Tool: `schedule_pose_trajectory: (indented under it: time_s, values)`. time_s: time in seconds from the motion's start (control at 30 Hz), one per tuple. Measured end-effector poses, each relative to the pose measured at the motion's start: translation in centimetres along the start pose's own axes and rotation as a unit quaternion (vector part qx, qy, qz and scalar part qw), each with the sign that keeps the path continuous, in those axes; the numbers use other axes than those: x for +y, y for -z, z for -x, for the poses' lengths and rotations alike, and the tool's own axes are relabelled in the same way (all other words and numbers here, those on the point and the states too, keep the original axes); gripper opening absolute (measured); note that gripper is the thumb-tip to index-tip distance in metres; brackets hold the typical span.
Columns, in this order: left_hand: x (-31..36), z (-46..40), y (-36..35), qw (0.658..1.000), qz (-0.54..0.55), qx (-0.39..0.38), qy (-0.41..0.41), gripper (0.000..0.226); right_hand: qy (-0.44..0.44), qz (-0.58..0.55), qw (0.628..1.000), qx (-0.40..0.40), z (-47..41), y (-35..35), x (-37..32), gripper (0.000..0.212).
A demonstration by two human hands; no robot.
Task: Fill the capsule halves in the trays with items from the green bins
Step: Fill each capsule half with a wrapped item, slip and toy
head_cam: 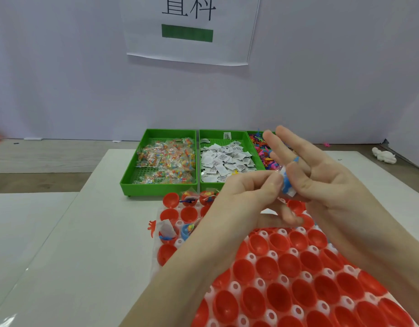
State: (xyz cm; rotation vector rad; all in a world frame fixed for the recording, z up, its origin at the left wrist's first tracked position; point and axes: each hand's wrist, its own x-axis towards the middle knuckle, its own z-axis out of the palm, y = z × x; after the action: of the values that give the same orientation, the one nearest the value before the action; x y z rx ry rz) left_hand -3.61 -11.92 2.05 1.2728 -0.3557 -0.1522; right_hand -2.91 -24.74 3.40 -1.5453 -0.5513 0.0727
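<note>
My left hand (248, 192) and right hand (321, 175) met above the far end of the capsule trays (286, 267). The left pinched, thumb against forefinger, one edge of a small white-and-blue packet (286, 184); the right pinched its other side with thumb and a bent finger, its remaining fingers spread upward.

Below and toward me lay the red capsule halves (277, 241), mostly bare. Only a few at the far left, beneath my left hand, held items. Beyond the hands stood three green bins (123, 182): candy bags (166, 161) far left, white sachets (225, 159) directly ahead, and small coloured toys (262, 149) behind my right fingers.

I judged the main risk to be the packet slipping, since both grips were only on its margins; it could bounce off a rim onto the desk (97, 220). A red toy (152, 228) already lay off the tray's left edge. My forearms hung close over the near halves and could knock them.

Open desk lay left of the trays; to the right I could not see much room.
</note>
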Motion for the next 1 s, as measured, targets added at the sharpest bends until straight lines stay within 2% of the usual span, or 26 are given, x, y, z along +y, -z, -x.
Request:
schedule_pose_trajectory:
  time_s: [0.07,0.13,0.2,0.3,0.47,0.57,0.67,0.73,0.8,0.9,1.0]
  values:
    - [0.1,0.0,-0.1,1.0,-0.021,0.006,-0.008,0.026,-0.011,0.018,0.999,0.035,-1.0,0.2,-0.8,0.055]
    - [0.1,0.0,-0.1,0.999,-0.045,0.014,-0.022,0.025,0.02,0.054,0.996,0.07,-0.7,0.5,-0.5,0.055]
    - [0.1,0.0,-0.2,0.996,-0.084,0.02,-0.032,0.023,0.01,0.087,0.991,0.098,-0.8,0.8,-0.5,0.049]
    - [-0.2,0.0,-0.5,0.987,-0.14,0.036,-0.064,0.022,-0.002,0.095,0.992,0.087,-0.9,1.2,-0.9,0.037]
    - [-0.4,-0.2,-0.9,0.961,-0.239,0.072,-0.119,0.027,-0.059,0.08,0.995,0.024,-1.4,2.8,-2.4,0.037]
    - [-0.5,-1.3,-1.3,0.937,-0.305,0.091,-0.142,0.026,-0.039,0.125,0.99,0.047,-1.5,3.6,-2.9,0.036]
    - [-0.7,-3.1,-1.9,0.919,-0.361,0.103,-0.121,0.039,-0.024,0.118,0.989,0.082,-1.4,4.6,-2.5,0.033]
    - [-0.9,-4.1,-2.2,0.884,-0.446,0.079,-0.111,0.031,-0.05,0.13,0.986,0.093,-1.5,5.7,-1.5,0.025]
    - [-1.5,-4.7,-2.6,0.829,-0.549,0.06,-0.091,0.024,-0.088,0.151,0.979,0.102,-1.7,6.9,0.0,0.02]
    - [-2.9,-5.0,-2.7,0.747,-0.66,0.051,-0.062,0.03,-0.14,0.178,0.963,0.149,-1.7,8.3,3.0,0.018]
    - [-4.6,-4.6,-2.5,0.693,-0.719,0.015,-0.052,0.035,-0.16,0.233,0.944,0.173,-1.3,9.1,5.6,0.012]
